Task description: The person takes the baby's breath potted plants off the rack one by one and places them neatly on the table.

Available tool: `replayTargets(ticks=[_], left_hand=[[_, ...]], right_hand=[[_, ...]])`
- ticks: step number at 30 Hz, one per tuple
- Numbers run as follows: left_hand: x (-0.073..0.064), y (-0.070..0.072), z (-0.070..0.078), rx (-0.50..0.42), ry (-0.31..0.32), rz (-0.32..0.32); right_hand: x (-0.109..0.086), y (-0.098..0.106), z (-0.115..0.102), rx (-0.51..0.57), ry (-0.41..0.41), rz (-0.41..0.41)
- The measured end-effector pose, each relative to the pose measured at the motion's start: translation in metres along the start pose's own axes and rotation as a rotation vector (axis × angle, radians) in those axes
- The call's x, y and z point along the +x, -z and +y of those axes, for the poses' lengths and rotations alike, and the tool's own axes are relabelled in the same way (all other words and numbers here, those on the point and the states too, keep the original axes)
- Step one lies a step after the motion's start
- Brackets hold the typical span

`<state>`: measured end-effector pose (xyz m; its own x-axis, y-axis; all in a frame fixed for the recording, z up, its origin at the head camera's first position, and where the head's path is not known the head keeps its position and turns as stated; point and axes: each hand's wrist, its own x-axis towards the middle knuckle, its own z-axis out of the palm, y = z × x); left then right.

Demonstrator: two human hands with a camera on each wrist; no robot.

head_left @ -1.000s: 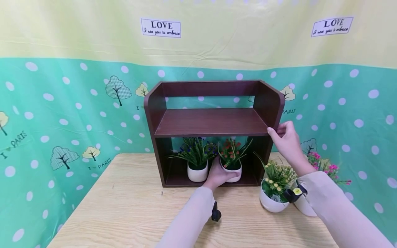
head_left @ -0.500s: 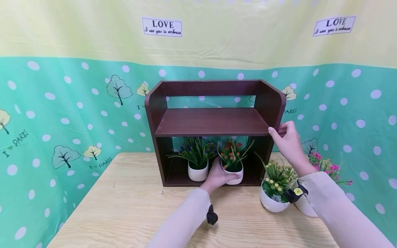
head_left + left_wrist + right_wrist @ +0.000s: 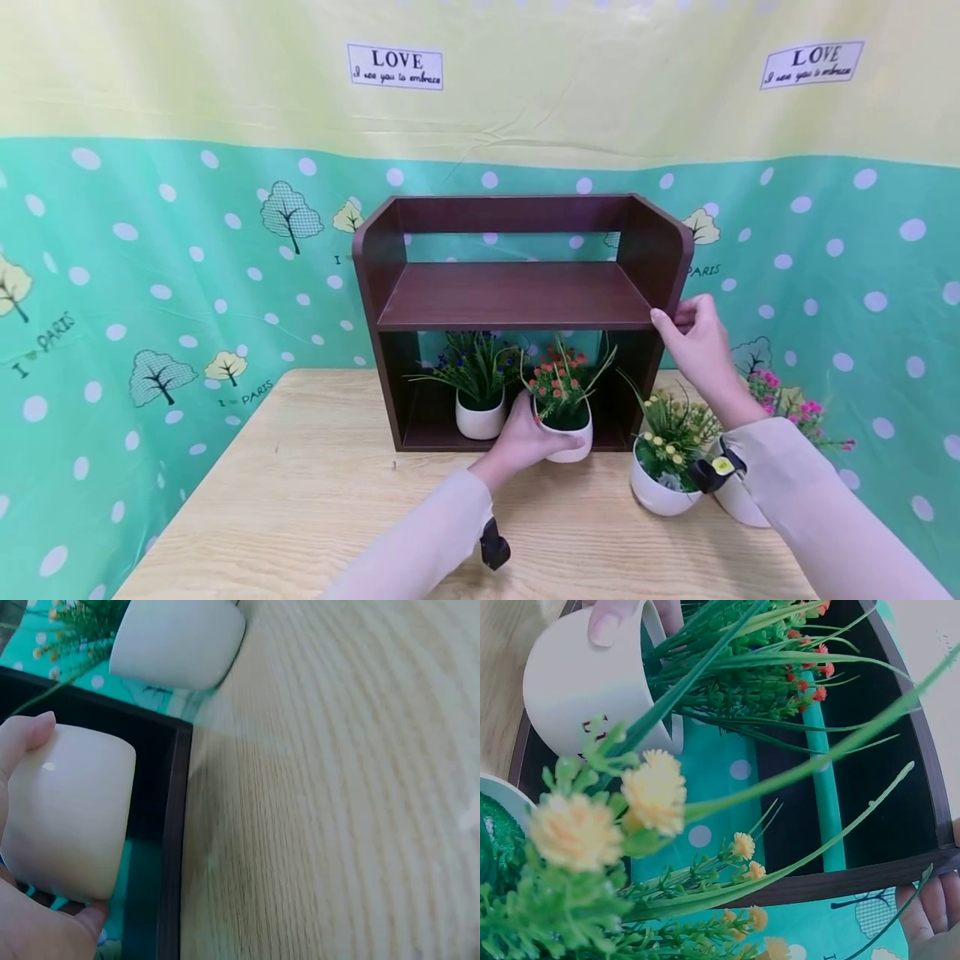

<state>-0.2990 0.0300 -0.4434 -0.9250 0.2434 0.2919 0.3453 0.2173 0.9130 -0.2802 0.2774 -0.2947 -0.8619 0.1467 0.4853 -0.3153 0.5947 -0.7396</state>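
My left hand grips the white pot of a plant with red flowers, thumb on its front and fingers at its left side. In the head view this pot overlaps the front edge of the lower compartment of a dark brown shelf. The left wrist view shows thumb and fingers on opposite sides of the pot. My right hand pinches the shelf's right side panel, thumb at the front edge and fingertips hidden behind. Left of the held pot, a blue-flowered plant stands in the lower compartment.
Right of the shelf, a yellow-flowered potted plant stands on the wooden table. A pink-flowered one is partly hidden by my right arm. A green and yellow curtain hangs behind.
My left hand has drawn the red-flowered pot forward and slightly right, toward the shelf's front edge. The right hand keeps its hold on the side panel.
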Motion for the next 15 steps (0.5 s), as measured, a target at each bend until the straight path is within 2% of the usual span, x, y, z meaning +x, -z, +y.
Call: replayTargets(ticks=[4,15], left_hand=[[-0.006,0.000,0.003,-0.019,-0.002,-0.014],[-0.030,0.000,0.007,0.022,-0.009,-0.063]], right_hand=[[0.000,-0.001,0.000,-0.003,0.003,-0.001],[0.002,0.000,0.002,0.002,0.015,0.012]])
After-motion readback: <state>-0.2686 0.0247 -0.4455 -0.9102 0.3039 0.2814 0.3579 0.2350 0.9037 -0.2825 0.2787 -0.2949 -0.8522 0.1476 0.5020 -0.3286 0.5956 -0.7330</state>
